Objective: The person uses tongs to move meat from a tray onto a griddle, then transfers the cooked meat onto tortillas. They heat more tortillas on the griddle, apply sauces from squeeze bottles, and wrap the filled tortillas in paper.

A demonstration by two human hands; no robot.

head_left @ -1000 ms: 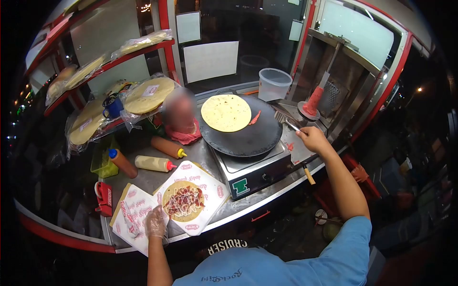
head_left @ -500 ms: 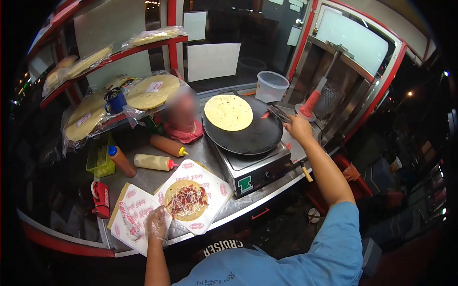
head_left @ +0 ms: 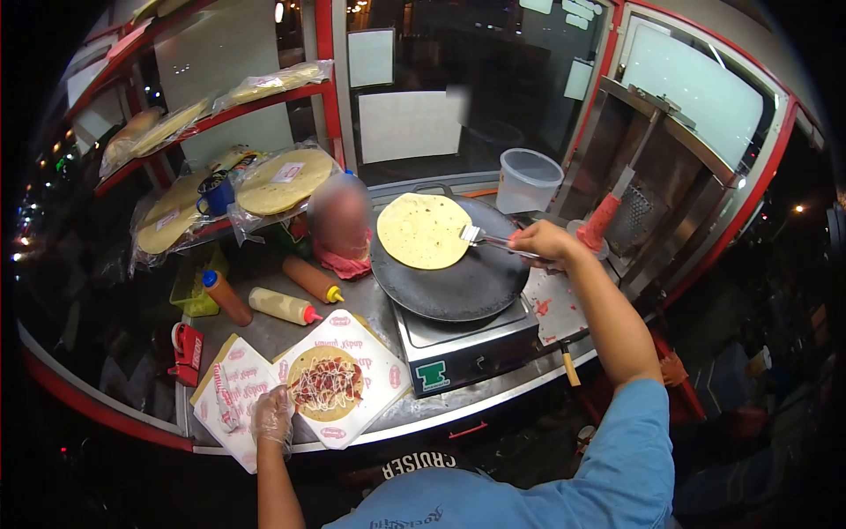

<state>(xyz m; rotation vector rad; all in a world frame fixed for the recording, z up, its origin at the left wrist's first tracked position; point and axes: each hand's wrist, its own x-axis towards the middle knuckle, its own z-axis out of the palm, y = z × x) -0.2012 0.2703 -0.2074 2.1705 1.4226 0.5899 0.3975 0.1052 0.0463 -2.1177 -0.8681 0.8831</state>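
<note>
A large flatbread (head_left: 423, 231) lies on the round black griddle (head_left: 458, 295). My right hand (head_left: 548, 242) is closed round metal tongs (head_left: 498, 241), whose tips touch the flatbread's right edge. My left hand (head_left: 272, 418), in a clear plastic glove, is at the left edge of a small flatbread (head_left: 326, 383) topped with red filling and white sauce. That small flatbread rests on printed paper (head_left: 386, 366). More printed paper (head_left: 231, 388) lies left of it. The left fingers look bent together, and what they pinch is too small to make out.
Sauce bottles (head_left: 227, 298) and a green container (head_left: 192, 295) stand at the left. Bagged flatbreads (head_left: 286, 181) sit on the shelves. A clear bucket (head_left: 529, 181), a red meat spit (head_left: 602, 220) and a knife (head_left: 571, 363) are at the right.
My right hand has brought the tongs from the griddle's right rim to the flatbread's edge. My left hand remains beside the topped flatbread. The camera view has shifted slightly.
</note>
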